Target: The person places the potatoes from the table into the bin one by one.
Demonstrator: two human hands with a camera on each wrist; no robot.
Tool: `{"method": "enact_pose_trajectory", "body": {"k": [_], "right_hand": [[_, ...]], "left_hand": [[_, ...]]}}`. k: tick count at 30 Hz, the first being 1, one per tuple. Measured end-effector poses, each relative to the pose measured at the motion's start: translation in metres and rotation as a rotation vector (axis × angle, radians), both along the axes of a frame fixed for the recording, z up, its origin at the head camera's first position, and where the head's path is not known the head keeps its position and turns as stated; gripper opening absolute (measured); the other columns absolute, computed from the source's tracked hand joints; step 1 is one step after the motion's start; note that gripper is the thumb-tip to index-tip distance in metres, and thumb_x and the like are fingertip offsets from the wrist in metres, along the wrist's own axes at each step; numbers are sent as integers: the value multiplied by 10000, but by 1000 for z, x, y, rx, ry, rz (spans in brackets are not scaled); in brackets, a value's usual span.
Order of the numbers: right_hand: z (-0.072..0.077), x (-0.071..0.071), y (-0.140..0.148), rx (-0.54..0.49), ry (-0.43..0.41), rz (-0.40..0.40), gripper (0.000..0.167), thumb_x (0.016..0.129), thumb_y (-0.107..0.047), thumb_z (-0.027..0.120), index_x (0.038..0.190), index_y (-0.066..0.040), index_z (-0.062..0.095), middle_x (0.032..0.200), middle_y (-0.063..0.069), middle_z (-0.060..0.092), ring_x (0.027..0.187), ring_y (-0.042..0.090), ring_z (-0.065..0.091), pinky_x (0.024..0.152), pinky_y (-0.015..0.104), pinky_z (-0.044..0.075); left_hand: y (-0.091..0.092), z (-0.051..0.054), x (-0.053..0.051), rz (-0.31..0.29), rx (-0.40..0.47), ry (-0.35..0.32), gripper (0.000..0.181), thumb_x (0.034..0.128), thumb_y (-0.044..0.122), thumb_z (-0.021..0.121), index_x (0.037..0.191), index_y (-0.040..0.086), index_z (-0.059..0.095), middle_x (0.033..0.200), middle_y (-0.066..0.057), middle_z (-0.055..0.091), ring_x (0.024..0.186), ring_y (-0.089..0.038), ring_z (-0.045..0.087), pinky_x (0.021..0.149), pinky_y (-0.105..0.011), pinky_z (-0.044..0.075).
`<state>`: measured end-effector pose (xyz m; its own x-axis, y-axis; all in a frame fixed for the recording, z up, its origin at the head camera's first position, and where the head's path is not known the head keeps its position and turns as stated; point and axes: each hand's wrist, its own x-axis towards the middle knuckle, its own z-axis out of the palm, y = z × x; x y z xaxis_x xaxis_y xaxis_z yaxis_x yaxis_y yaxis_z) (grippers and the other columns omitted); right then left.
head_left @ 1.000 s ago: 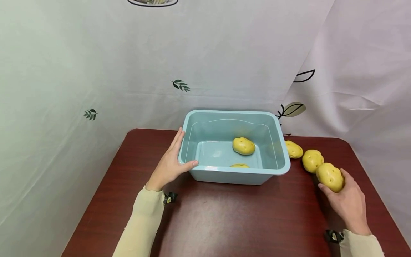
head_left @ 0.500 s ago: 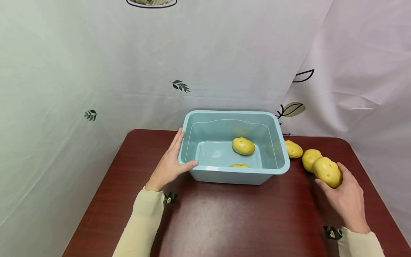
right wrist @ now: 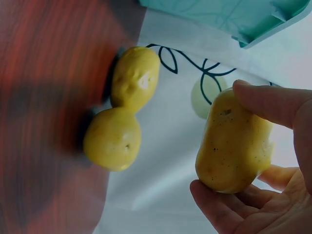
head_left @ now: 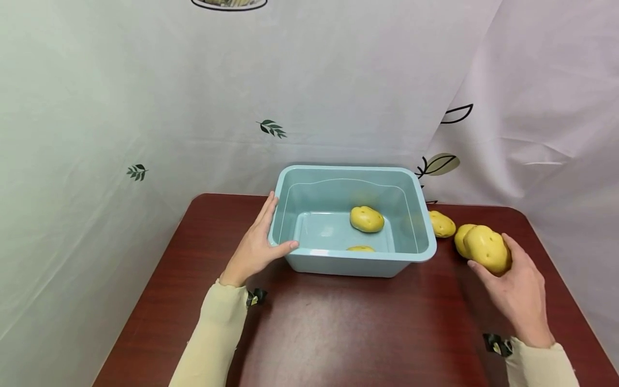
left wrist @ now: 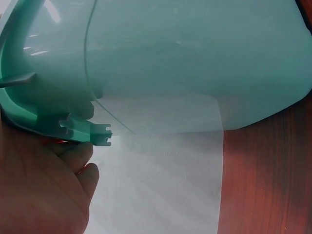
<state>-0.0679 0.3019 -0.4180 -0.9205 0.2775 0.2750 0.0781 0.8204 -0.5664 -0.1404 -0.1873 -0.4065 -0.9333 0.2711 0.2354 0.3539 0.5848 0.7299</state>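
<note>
My left hand (head_left: 251,251) holds the light blue bin (head_left: 338,267) at its near left corner, thumb over the front rim and fingers along the left side. The left wrist view has the hand (left wrist: 46,183) beside the bin's rim (left wrist: 29,129). In my right hand (head_left: 522,293) is a yellow potato (head_left: 488,250), lifted off the table, pinched between thumb and fingers; the right wrist view shows this potato (right wrist: 234,144) too. Behind it, a second potato (head_left: 461,239) is partly hidden. Another potato (head_left: 441,224) lies against the bin's right side.
Inside the bin lie a potato (head_left: 367,219) towards the right and another (head_left: 361,249) mostly hidden by the front wall. The bin stands near the back of the dark red table (head_left: 358,328), with a pale patterned cloth (head_left: 338,80) hanging behind.
My right hand has raised the potato and moved it left and away from me, so it now overlaps the one behind. The left hand and the bin have stayed put.
</note>
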Motion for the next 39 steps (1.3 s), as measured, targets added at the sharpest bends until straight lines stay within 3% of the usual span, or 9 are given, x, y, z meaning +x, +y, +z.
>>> {"method": "enact_pose_trajectory", "body": {"k": [26, 30, 36, 39], "right_hand": [[25, -5, -31, -48, 143, 16, 861, 780, -219, 868, 1520, -91, 448, 1430, 231, 529, 1210, 478, 511, 936, 644, 363], [28, -5, -35, -51, 157, 20, 859, 773, -208, 875, 1517, -105, 458, 1432, 203, 538, 1189, 435, 525, 922, 598, 374], [32, -5, -41, -23, 171, 29, 864, 761, -221, 887, 1511, -110, 472, 1393, 195, 569, 1016, 350, 544, 794, 358, 347], [33, -5, -44, -19, 183, 37, 868, 750, -217, 894, 1507, -115, 480, 1357, 194, 589, 937, 269, 522, 750, 305, 334]], "left_hand": [[0, 0, -1, 1, 3, 6, 1021, 869, 507, 748, 1633, 240, 126, 1661, 202, 7, 1513, -130, 183, 1138, -565, 293], [1, -1, -1, 2, 5, 5, 1018, 868, 490, 754, 1632, 240, 130, 1661, 202, 9, 1514, -131, 180, 1138, -563, 295], [1, -1, 0, 7, 14, 8, 1015, 867, 397, 781, 1632, 234, 133, 1659, 209, 11, 1512, -121, 177, 1143, -561, 286], [1, -2, 0, 6, 14, 12, 1015, 868, 424, 774, 1632, 233, 133, 1660, 204, 11, 1513, -127, 179, 1144, -560, 285]]}}
